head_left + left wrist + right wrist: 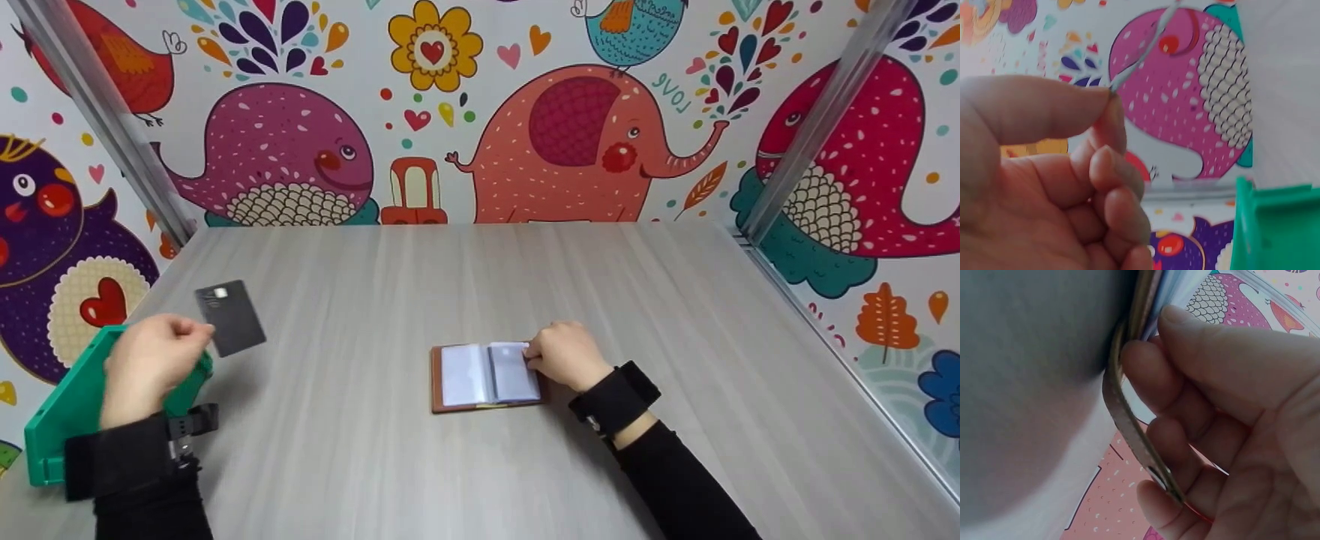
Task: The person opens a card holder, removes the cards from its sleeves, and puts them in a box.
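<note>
One arm (124,461) partly hides the green tray (71,405) near the dark card (234,322).

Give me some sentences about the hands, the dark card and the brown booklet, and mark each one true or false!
1. The left hand pinches the dark card. True.
2. The brown booklet lies open on the table. True.
3. The right hand holds nothing. False: it pinches the booklet's right edge.
4. The green bin is near the left hand. True.
5. The dark card lies flat on the table. False: it is held up in the air.
</note>
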`<state>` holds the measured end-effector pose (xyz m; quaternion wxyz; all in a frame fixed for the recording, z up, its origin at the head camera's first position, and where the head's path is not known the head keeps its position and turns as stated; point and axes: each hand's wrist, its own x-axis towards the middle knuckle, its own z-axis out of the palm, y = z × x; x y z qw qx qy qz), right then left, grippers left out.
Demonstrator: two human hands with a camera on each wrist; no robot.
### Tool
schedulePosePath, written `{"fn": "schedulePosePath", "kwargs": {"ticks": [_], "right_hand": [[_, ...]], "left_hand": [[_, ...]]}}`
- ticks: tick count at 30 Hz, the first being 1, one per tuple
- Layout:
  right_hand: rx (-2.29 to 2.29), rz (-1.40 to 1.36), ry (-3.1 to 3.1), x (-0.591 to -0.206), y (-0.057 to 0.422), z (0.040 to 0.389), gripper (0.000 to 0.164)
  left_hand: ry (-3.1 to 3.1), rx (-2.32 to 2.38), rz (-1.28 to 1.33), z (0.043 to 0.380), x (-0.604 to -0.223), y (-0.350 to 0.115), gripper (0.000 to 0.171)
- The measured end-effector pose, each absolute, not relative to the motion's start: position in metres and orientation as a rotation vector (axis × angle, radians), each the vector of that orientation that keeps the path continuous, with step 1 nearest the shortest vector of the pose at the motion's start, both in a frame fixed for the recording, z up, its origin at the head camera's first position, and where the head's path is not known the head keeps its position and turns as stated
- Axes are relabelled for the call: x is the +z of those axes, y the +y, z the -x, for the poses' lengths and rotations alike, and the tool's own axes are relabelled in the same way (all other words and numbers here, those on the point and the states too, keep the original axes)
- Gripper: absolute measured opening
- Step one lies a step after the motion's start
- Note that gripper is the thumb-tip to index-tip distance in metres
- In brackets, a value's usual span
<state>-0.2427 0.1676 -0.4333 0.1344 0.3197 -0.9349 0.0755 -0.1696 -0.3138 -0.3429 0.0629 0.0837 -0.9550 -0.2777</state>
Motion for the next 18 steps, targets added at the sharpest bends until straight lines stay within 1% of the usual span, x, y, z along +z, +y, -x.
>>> {"fn": "schedulePosePath", "kwargs": {"ticks": [3,8,15,18], "right_hand": [[0.224,-0.925,-2.710,-0.433,0.168,0.243,0.012],[0.234,-0.911,-2.719,-0.433,0.168,0.243,0.009],[0.251,-0.888,-2.737,-0.432,0.168,0.242,0.009],[0.237,-0.891,-2.731,-0.432,0.168,0.242,0.009]], "left_hand": [[-2.847,-0.834,-0.306,0.164,-0.344,-0.324,0.043],[-2.810,-0.821,-0.423,0.158,-0.350,-0.340,0.045],[-2.723,-0.798,-0.805,0.154,-0.353,-0.357,0.049],[-2.669,-0.774,-0.912,0.152,-0.356,-0.367,0.047]]}}
